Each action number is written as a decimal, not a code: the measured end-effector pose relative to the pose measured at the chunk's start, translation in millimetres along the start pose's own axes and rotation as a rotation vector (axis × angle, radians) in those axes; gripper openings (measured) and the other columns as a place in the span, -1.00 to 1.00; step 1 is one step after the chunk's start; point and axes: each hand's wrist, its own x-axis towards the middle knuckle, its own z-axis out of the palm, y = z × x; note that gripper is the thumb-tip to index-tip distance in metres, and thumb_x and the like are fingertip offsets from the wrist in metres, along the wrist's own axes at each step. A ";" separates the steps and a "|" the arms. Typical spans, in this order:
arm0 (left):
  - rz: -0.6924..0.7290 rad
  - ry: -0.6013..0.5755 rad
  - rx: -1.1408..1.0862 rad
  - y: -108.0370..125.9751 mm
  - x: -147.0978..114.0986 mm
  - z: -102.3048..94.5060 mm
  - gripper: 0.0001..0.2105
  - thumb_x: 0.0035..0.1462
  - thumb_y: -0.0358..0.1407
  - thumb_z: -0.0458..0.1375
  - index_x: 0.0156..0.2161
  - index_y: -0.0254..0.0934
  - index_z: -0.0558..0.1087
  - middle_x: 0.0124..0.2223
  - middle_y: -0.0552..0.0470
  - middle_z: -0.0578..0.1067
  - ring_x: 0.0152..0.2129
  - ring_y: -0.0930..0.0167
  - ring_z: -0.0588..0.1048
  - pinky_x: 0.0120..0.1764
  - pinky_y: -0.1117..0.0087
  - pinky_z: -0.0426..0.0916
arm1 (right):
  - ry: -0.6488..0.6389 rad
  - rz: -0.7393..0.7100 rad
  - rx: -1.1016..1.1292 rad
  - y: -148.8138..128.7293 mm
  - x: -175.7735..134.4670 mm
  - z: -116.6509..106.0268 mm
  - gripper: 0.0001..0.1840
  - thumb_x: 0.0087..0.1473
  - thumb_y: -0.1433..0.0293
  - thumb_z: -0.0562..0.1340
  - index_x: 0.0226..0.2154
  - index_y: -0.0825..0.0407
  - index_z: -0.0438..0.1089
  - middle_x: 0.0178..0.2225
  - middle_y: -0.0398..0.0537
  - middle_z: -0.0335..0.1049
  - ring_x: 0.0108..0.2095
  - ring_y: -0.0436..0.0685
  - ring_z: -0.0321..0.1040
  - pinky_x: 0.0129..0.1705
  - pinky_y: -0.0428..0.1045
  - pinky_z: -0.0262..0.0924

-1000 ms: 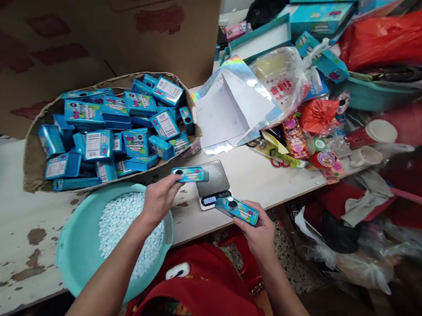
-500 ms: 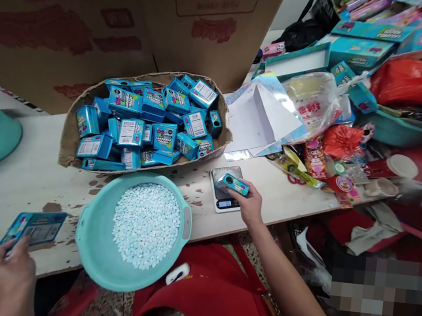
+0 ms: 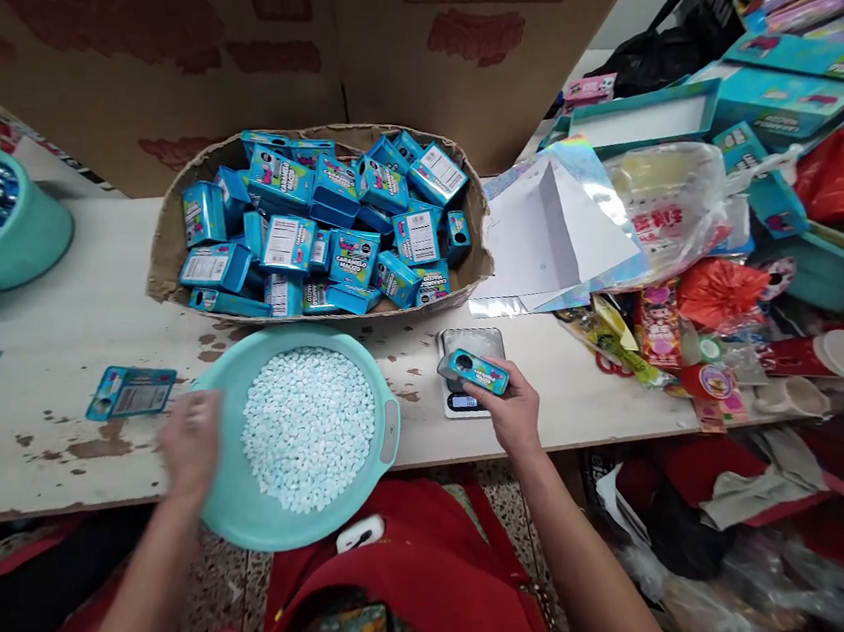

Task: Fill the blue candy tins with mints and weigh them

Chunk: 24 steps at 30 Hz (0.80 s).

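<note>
My right hand (image 3: 514, 406) grips a small blue candy box (image 3: 481, 370) by its right end, just above a small digital scale (image 3: 467, 406). A greyish flap or insert, unclear in kind, shows at the box's left end. At the left rim of a turquoise bowl (image 3: 223, 386) is my left hand (image 3: 189, 442), smeared by motion, so its fingers are unreadable. Pale blue and white candies (image 3: 308, 430) fill much of the bowl. A flat blue printed package (image 3: 131, 393) lies on the table left of that hand.
Behind the bowl, a cut-down cardboard tray (image 3: 166, 269) holds many blue boxes. A large carton (image 3: 307, 43) stands behind it. At far left is another turquoise bowl (image 3: 42, 236) with blue wrapped pieces. Plastic bags (image 3: 652, 199) and mixed packages crowd the right side.
My left hand has let go of the flat blue package, now on the table, and moved right to the bowl. My right hand still holds the box by the scale. The view has shifted.
</note>
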 end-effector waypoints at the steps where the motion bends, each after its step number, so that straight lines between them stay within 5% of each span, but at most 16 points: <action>1: 0.023 -0.094 0.006 14.3 -14.1 22.1 -0.73 0.15 -0.09 0.01 -0.28 -0.25 0.41 -0.37 -0.02 0.47 -0.47 0.33 0.38 -0.38 0.32 0.26 | -0.031 -0.026 -0.019 -7.8 -5.8 5.0 -0.52 -0.26 0.29 0.47 -0.20 -0.02 0.46 -0.18 -0.07 0.41 -0.14 0.19 0.37 -0.03 0.12 0.26; 3: 0.137 -0.359 -0.004 43.7 -42.6 66.7 -0.79 0.17 -0.15 0.02 -0.30 -0.21 0.42 -0.28 -0.04 0.48 -0.35 0.31 0.43 -0.29 0.31 0.31 | -0.107 -0.068 -0.045 -23.1 -17.8 17.4 -0.55 -0.23 0.29 0.47 -0.20 -0.03 0.47 -0.18 -0.05 0.40 -0.13 0.21 0.36 -0.05 0.13 0.27; 6: 0.291 -0.446 0.050 74.5 -76.3 110.4 -0.82 0.17 -0.19 0.02 -0.28 -0.22 0.42 -0.18 -0.10 0.43 -0.18 0.26 0.39 -0.14 0.26 0.29 | -0.202 -0.087 -0.028 -40.5 -33.8 37.7 -0.58 -0.18 0.29 0.45 -0.19 -0.05 0.46 -0.18 -0.04 0.40 -0.15 0.21 0.36 -0.08 0.11 0.29; 8: 0.279 -0.499 -0.005 78.8 -88.0 116.8 -0.83 0.16 -0.20 0.03 -0.34 -0.22 0.39 -0.23 -0.10 0.41 -0.21 0.26 0.38 -0.13 0.25 0.27 | -0.240 -0.082 -0.008 -47.2 -41.2 49.3 -0.59 -0.16 0.30 0.44 -0.19 -0.06 0.46 -0.17 -0.04 0.39 -0.14 0.20 0.36 -0.07 0.11 0.29; 12: 0.072 -0.517 -0.236 64.9 -85.6 96.9 -0.80 0.03 -0.14 0.15 -0.45 -0.20 0.32 -0.50 0.05 0.32 -0.45 0.33 0.37 -0.31 0.34 0.26 | -0.304 -0.101 -0.010 -56.5 -47.2 65.2 -0.61 -0.14 0.30 0.43 -0.18 -0.07 0.45 -0.18 -0.03 0.39 -0.12 0.21 0.35 -0.04 0.11 0.27; 15: -0.034 -0.430 -0.305 66.0 -70.1 71.2 -0.70 0.17 -0.05 -0.07 -0.44 -0.21 0.24 -0.57 0.11 0.23 -0.59 0.41 0.30 -0.46 0.41 0.22 | -0.362 -0.154 -0.042 -64.8 -48.9 74.2 -0.62 -0.13 0.31 0.43 -0.17 -0.10 0.45 -0.19 -0.05 0.39 -0.14 0.19 0.36 -0.07 0.09 0.27; 17: -0.156 -0.373 -0.518 79.4 -59.6 49.8 -0.68 0.20 -0.02 -0.15 -0.41 -0.20 0.21 -0.59 0.14 0.18 -0.68 0.47 0.21 -0.58 0.46 0.15 | -0.411 -0.192 -0.061 -69.8 -51.2 81.6 -0.62 -0.11 0.32 0.42 -0.16 -0.11 0.45 -0.19 -0.05 0.39 -0.15 0.19 0.36 -0.09 0.07 0.28; 20: -0.319 -0.310 -1.063 110.2 -49.2 18.1 -0.76 0.12 -0.07 -0.01 -0.40 -0.20 0.19 -0.63 0.20 0.11 -0.76 0.53 0.10 -0.68 0.51 0.02 | -0.505 -0.248 -0.101 -72.6 -56.8 97.3 -0.61 -0.08 0.34 0.39 -0.13 -0.11 0.43 -0.19 -0.04 0.39 -0.14 0.20 0.35 -0.10 0.08 0.27; 24: -0.238 -0.182 -1.269 139.6 -45.2 2.2 -0.80 0.08 -0.16 0.02 -0.45 -0.22 0.19 -0.53 0.13 0.31 -0.63 0.49 0.32 -0.57 0.48 0.23 | -0.619 -0.305 -0.174 -68.7 -63.3 121.4 -0.63 -0.08 0.39 0.38 -0.14 -0.08 0.42 -0.22 -0.04 0.41 -0.17 0.21 0.35 -0.14 0.08 0.27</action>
